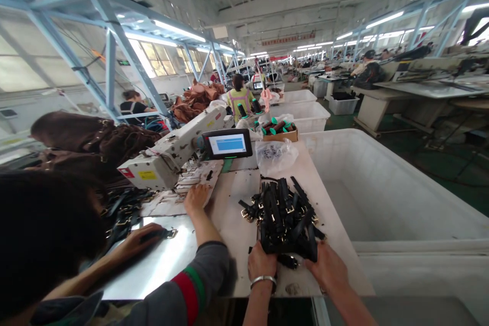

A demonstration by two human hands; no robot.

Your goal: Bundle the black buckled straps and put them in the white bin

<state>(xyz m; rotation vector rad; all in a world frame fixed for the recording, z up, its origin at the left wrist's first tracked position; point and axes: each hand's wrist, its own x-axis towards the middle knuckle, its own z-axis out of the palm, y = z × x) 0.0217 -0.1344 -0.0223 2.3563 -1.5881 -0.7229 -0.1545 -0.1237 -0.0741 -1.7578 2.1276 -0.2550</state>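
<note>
Two hands at near edge of pile of black straps (284, 216), with metal buckles, on white table (237, 224). Left hand (262, 263): fingers curled around near left corner of pile, gripping straps; metal bracelet (263, 280) on wrist. Right hand (326, 266): fingers closed over near right corner of pile, thumb side against straps. Pile located centre-right on table, just left of large white bin (385, 198). Clear plastic bag (275, 155) beyond pile; cardboard box of spools (280, 130) farther back. Co-worker seated to left: one hand (196, 197) flat on table near sewing machine (171, 155), other hand (137, 242) pressing single strap against metal plate (168, 260). Control screen (228, 143) lit beside machine head. Brown bags (95, 137) stacked at far left.
</note>
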